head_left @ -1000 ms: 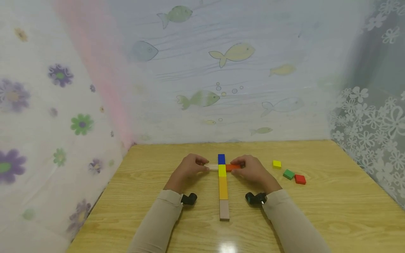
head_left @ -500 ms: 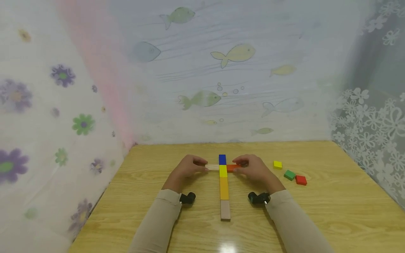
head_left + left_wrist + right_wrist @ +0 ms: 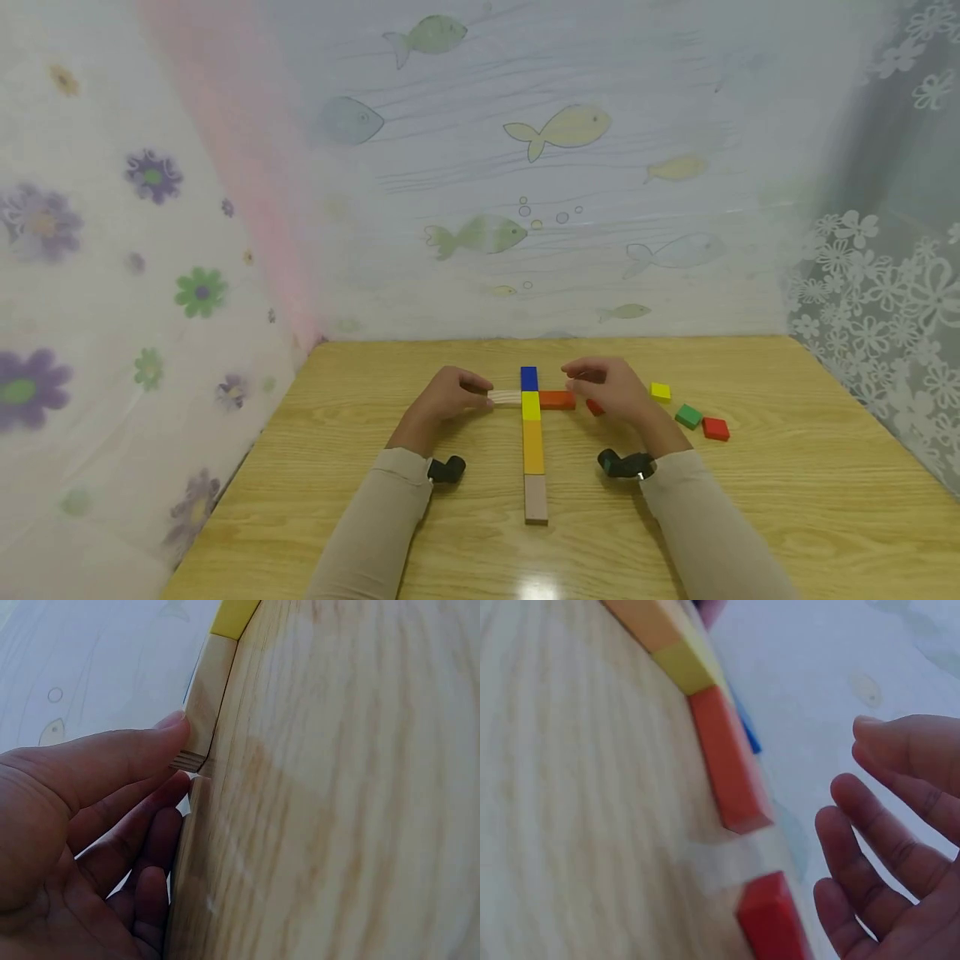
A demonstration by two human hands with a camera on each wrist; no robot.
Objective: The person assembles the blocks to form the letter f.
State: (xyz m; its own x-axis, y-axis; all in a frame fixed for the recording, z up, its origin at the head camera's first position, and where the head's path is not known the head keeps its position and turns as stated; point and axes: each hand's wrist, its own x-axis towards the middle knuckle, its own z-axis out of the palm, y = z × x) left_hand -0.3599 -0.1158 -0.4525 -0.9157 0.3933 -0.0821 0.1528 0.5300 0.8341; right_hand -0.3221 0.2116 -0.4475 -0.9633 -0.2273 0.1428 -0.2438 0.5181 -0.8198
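Note:
Wooden blocks form a cross on the table. Blue (image 3: 528, 378), yellow (image 3: 531, 406), orange (image 3: 533, 447) and tan (image 3: 536, 498) blocks make the upright line. A plain wood block (image 3: 504, 398) lies left of the yellow one, a red-orange block (image 3: 557, 401) to its right. My left hand (image 3: 450, 393) pinches the outer end of the plain wood block; its thumb (image 3: 169, 731) lies on that block in the left wrist view. Apart from the red-orange block, my right hand (image 3: 613, 388) is raised with loose fingers, holding nothing. A small red block (image 3: 772, 915) lies partly hidden below it.
To the right of my right hand lie loose yellow (image 3: 660, 392), green (image 3: 688, 417) and red (image 3: 716, 429) blocks on the wood-grain table (image 3: 795, 500). A curtain with fish drawings (image 3: 570, 275) hangs behind the table. Flowered sheets flank both sides.
My right hand has let go of the red-orange block and moved up and to the right, and a small red block has come into sight under it. My left hand stays at the plain block.

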